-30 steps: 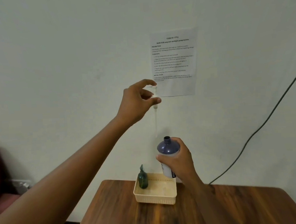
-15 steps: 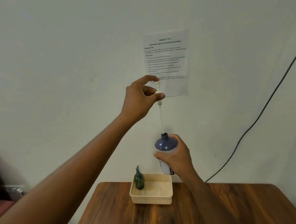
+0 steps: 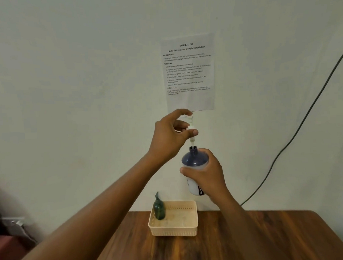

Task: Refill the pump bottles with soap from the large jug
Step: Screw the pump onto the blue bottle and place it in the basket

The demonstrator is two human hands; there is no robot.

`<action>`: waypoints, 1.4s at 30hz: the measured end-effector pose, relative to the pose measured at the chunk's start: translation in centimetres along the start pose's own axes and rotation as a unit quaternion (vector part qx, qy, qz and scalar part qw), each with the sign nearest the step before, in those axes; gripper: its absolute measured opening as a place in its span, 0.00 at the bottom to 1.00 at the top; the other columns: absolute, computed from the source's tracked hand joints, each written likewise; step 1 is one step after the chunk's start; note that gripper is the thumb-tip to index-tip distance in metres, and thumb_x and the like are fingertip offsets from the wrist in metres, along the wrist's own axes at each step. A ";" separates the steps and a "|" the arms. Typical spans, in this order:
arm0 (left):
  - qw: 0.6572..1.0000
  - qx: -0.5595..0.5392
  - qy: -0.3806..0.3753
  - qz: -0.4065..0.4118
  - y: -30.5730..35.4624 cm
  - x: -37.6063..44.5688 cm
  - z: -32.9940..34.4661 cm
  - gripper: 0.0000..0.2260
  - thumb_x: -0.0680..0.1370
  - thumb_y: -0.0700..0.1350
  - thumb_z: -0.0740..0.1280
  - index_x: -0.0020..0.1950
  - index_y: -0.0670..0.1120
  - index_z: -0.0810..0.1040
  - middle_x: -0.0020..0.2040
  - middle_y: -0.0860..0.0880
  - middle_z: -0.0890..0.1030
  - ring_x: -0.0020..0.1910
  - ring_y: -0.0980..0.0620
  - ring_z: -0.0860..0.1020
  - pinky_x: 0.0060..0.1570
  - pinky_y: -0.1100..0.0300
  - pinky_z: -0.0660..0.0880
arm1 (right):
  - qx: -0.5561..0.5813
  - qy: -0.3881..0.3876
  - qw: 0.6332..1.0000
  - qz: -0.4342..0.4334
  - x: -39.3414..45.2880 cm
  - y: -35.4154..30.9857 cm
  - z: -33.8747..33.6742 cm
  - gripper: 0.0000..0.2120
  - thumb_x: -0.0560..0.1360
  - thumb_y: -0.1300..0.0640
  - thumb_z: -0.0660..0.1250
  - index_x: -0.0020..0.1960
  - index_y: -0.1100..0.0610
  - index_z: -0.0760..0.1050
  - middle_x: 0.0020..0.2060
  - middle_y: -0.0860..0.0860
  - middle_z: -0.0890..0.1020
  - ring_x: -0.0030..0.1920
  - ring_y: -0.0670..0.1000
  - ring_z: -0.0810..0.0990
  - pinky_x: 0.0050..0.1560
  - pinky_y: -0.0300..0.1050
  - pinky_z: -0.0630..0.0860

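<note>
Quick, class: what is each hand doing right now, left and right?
Left hand: fingers pinch the pump head above the bottle's mouth.
Right hand: grips the blue-topped bottle.

My left hand [image 3: 170, 135] pinching a white pump head [image 3: 191, 126] above the open bottle [image 3: 194, 164] gripped in my right hand [image 3: 205, 174], green bottle [image 3: 158, 209] upright in the basket [image 3: 175, 230] on the table [image 3: 272, 242]

A blue-shouldered white pump bottle [image 3: 195, 168] is held upright in the air above the worktop's far edge, its mouth open, with a white pump head [image 3: 191, 128] directly above, its tube entering the neck.
</note>
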State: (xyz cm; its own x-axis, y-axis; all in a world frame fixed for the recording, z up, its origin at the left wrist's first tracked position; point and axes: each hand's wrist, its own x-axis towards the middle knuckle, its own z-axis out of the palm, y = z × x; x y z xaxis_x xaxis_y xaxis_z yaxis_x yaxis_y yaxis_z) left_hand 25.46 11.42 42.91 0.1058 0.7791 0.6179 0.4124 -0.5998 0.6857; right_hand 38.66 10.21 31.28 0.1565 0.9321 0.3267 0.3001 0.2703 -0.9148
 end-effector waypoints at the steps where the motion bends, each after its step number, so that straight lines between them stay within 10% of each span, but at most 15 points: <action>1: 1.000 -0.002 0.001 -0.002 -0.3 -0.3 0.3 0.18 0.72 0.48 0.80 0.58 0.61 0.79 0.43 0.54 0.85 0.43 0.61 0.83 0.40 0.77 0.75 | -0.004 0.005 1.000 -0.001 0.1 -0.1 0.0 0.35 0.68 0.46 0.80 0.69 0.48 0.68 0.65 0.49 0.77 0.61 0.52 0.77 0.64 0.53 0.76; 19: 1.000 -0.015 -0.001 -0.017 -2.5 -3.2 2.6 0.21 0.73 0.44 0.79 0.64 0.57 0.80 0.43 0.56 0.84 0.44 0.59 0.83 0.48 0.66 0.82 | -0.009 0.030 0.999 -0.031 0.9 0.7 0.1 0.31 0.66 0.45 0.80 0.62 0.43 0.67 0.55 0.42 0.76 0.52 0.46 0.76 0.46 0.28 0.69; 28: 0.997 -0.026 0.048 -0.047 -2.1 -2.7 3.4 0.33 0.70 0.49 0.82 0.71 0.53 0.72 0.44 0.50 0.80 0.43 0.53 0.80 0.46 0.65 0.81 | -0.051 0.023 0.998 -0.035 1.4 1.0 0.5 0.34 0.69 0.43 0.77 0.69 0.49 0.67 0.63 0.49 0.77 0.57 0.46 0.74 0.59 0.39 0.70; 37: 0.981 -0.151 -0.093 -0.077 -3.1 -1.5 1.9 0.34 0.77 0.30 0.72 0.76 0.54 0.66 0.47 0.51 0.88 0.51 0.59 0.86 0.44 0.76 0.76 | -0.002 0.028 0.999 -0.023 1.1 0.9 -0.2 0.33 0.65 0.46 0.81 0.63 0.43 0.66 0.57 0.43 0.76 0.53 0.49 0.77 0.45 0.33 0.72; 42: 0.967 -0.168 -0.164 -0.095 -3.2 -1.0 1.5 0.35 0.80 0.37 0.71 0.81 0.57 0.59 0.59 0.52 0.86 0.59 0.54 0.83 0.53 0.67 0.79 | 0.004 0.032 0.999 -0.023 1.2 0.9 -0.3 0.33 0.64 0.44 0.81 0.63 0.41 0.67 0.56 0.43 0.77 0.52 0.48 0.78 0.46 0.34 0.73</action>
State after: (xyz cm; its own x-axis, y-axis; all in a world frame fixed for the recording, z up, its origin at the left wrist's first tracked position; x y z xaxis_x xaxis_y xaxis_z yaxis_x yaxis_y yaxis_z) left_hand 25.43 12.81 39.53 0.3612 0.8643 0.3500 0.1414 -0.4218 0.8956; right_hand 39.37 11.50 30.92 0.2017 0.9014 0.3831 0.3006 0.3153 -0.9001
